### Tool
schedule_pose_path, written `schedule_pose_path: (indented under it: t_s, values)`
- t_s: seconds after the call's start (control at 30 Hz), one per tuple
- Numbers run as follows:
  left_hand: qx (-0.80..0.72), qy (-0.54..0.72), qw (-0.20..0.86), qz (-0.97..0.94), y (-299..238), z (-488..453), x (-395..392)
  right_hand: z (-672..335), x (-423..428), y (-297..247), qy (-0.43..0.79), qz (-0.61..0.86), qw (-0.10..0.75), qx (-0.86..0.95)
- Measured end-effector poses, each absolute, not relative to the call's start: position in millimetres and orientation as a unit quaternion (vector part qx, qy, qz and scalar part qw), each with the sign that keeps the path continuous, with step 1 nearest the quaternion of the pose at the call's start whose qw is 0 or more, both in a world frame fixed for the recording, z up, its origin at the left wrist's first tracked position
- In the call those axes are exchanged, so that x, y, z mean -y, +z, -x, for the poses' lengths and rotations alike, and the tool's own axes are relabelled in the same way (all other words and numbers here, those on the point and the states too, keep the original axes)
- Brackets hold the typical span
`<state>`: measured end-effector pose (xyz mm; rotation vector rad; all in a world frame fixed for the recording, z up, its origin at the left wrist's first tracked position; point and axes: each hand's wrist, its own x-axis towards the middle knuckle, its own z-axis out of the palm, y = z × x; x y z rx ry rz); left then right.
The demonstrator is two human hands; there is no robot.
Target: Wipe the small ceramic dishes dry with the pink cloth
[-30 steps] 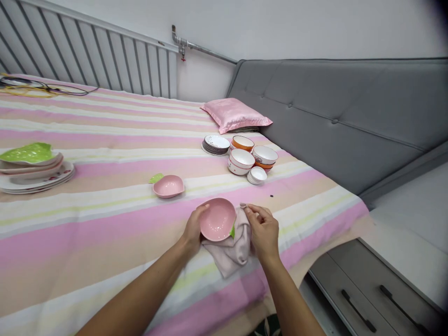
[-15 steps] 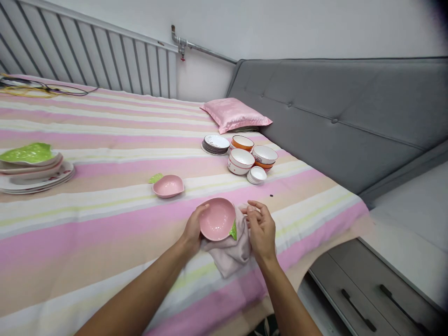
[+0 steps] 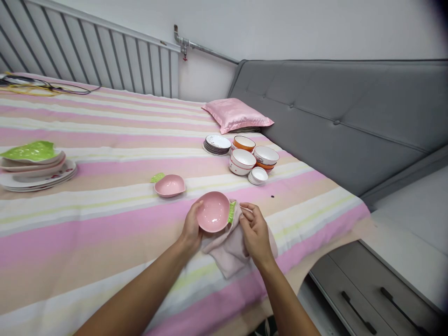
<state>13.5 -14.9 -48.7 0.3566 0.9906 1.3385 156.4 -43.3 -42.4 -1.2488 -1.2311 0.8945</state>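
Observation:
My left hand (image 3: 192,228) grips the left rim of a pink bowl (image 3: 213,212), thumb on the inside. The bowl is tilted toward me and has a green leaf-shaped handle on its right side. My right hand (image 3: 255,233) pinches a pale pink cloth (image 3: 229,252) beside that handle. Part of the cloth lies behind and under the bowl, and its lower end hangs onto the bedspread. A second pink bowl (image 3: 170,185) with a green leaf handle rests on the bed, beyond my left hand.
Stacked bowls (image 3: 242,161), small white dishes (image 3: 258,175) and stacked plates (image 3: 217,143) stand near a pink pillow (image 3: 237,114). At left, leaf-shaped dishes (image 3: 31,151) sit on white plates (image 3: 68,175). A grey headboard (image 3: 332,102) and a drawer cabinet (image 3: 364,284) are at right.
The bowl has turned so its leaf handle points more to the right, and it has shifted slightly up and left. My right hand has moved closer, lifting the cloth's edge to the handle.

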Motion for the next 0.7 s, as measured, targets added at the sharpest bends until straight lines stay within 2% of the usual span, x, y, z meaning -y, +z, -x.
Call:
schedule_pose_path:
  t_s: [0.33, 0.57, 0.7]
  values:
    - [-0.417, 0.608, 0.647, -0.193, -43.7, -17.8, 20.9, -158.0, 43.5, -41.9, 0.409, 0.534, 0.535, 0.51]
    - [-0.415, 0.593, 0.659, -0.207, -43.6, -17.2, 21.1, -156.8, 43.8, -40.2, 0.498, 0.504, 0.546, 0.448]
    - [-0.416, 0.597, 0.652, -0.212, -46.7, -16.6, 19.6, -156.5, 43.7, -39.9, 0.501, 0.508, 0.558, 0.424]
